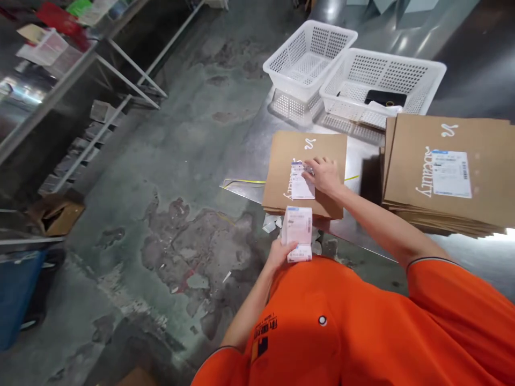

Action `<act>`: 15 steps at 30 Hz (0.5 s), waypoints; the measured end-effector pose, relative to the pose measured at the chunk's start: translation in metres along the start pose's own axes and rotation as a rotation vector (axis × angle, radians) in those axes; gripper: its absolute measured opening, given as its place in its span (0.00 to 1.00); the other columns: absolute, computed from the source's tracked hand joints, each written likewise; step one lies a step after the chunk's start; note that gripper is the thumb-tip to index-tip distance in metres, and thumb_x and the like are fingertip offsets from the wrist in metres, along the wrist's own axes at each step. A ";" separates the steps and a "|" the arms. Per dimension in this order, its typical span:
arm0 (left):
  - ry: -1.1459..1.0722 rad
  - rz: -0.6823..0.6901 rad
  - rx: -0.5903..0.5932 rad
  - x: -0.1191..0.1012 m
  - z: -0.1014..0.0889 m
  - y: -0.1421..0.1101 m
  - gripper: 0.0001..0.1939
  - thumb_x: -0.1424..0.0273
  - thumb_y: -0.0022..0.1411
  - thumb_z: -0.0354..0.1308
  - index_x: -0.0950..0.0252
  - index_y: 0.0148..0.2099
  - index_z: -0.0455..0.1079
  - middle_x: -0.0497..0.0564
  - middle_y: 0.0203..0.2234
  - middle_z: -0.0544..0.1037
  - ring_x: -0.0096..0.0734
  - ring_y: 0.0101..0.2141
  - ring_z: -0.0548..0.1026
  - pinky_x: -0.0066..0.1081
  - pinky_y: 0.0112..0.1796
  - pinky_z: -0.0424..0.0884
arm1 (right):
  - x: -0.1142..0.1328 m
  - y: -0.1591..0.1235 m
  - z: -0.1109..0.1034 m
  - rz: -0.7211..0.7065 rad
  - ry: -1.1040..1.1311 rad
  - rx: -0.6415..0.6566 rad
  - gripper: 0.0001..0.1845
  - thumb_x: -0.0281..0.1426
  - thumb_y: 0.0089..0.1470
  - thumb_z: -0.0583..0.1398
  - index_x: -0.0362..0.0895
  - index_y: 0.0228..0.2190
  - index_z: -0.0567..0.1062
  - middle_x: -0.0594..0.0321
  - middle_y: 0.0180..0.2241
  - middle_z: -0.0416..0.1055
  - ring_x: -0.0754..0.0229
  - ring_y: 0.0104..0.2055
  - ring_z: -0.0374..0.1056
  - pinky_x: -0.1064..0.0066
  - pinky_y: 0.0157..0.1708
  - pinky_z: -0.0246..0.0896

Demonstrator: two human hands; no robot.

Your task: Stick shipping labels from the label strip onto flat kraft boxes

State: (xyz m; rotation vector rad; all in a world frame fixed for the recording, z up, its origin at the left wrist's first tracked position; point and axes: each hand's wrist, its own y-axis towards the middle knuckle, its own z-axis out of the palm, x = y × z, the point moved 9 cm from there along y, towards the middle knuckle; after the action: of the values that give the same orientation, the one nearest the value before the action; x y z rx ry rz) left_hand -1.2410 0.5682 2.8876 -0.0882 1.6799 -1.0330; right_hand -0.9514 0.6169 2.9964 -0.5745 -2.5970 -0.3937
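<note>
My left hand (278,253) grips a thick stack of white printed shipping labels (298,231) just off the near edge of the steel table. My right hand (325,176) lies with its fingers on the upper end of a white barcode label (301,182). That label sits on a flat kraft paper bag (317,153) with white lettering, and the bag lies on the table. To the right stands a tall pile of similar kraft bags (406,161), its top bag labelled.
Two white plastic mesh baskets (308,59) stand beyond the bags, and the right one (382,80) holds a black item (385,98). Paper scraps (270,224) and a yellow strap (245,181) lie by the steel table (362,166). Below it is stained concrete floor (120,171), with a metal rack (108,102) at left.
</note>
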 end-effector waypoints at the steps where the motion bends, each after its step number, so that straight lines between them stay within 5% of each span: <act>1: -0.021 -0.002 -0.027 0.005 -0.011 -0.006 0.24 0.62 0.35 0.73 0.73 0.34 0.77 0.57 0.27 0.79 0.38 0.31 0.76 0.36 0.38 0.72 | -0.001 0.002 -0.002 0.002 -0.056 -0.007 0.26 0.38 0.56 0.59 0.42 0.54 0.68 0.47 0.52 0.64 0.41 0.51 0.58 0.48 0.50 0.51; 4: -0.175 0.084 -0.185 -0.008 -0.047 -0.014 0.27 0.59 0.38 0.71 0.72 0.38 0.77 0.58 0.33 0.80 0.40 0.35 0.77 0.37 0.40 0.72 | 0.008 0.007 -0.001 -0.065 -0.087 -0.012 0.32 0.36 0.59 0.55 0.38 0.62 0.57 0.46 0.61 0.53 0.41 0.57 0.53 0.48 0.54 0.50; 7: -0.222 0.253 -0.330 -0.050 -0.071 -0.004 0.27 0.58 0.42 0.69 0.72 0.41 0.77 0.58 0.39 0.80 0.38 0.38 0.77 0.34 0.42 0.72 | 0.032 0.006 0.025 -0.246 -0.065 0.091 0.28 0.35 0.62 0.50 0.36 0.60 0.59 0.49 0.62 0.51 0.45 0.63 0.48 0.51 0.60 0.44; 11: -0.026 0.364 -0.278 -0.103 -0.062 0.028 0.24 0.57 0.48 0.65 0.73 0.41 0.76 0.58 0.38 0.80 0.37 0.38 0.77 0.31 0.40 0.72 | 0.060 -0.030 0.051 -0.347 -0.097 0.129 0.34 0.42 0.61 0.51 0.32 0.60 0.58 0.45 0.63 0.46 0.42 0.67 0.38 0.45 0.64 0.32; 13: 0.058 0.367 -0.247 -0.112 -0.055 0.035 0.23 0.58 0.49 0.65 0.72 0.41 0.76 0.58 0.37 0.80 0.39 0.38 0.77 0.32 0.39 0.72 | 0.077 -0.063 0.055 -0.521 -0.058 0.190 0.33 0.44 0.62 0.51 0.34 0.60 0.59 0.47 0.64 0.47 0.45 0.67 0.39 0.50 0.65 0.34; 15: 0.128 0.369 -0.250 -0.113 -0.052 0.030 0.22 0.59 0.50 0.64 0.72 0.42 0.76 0.57 0.38 0.80 0.40 0.39 0.77 0.32 0.40 0.72 | 0.066 -0.082 0.041 -0.499 -0.023 0.142 0.29 0.41 0.63 0.49 0.38 0.60 0.61 0.50 0.63 0.49 0.47 0.66 0.41 0.52 0.65 0.38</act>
State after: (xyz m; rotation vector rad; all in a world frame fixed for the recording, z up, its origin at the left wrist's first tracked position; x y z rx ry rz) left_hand -1.2263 0.6768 2.9531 0.1247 1.8499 -0.5614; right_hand -1.0574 0.5819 2.9789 0.1272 -2.7427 -0.3513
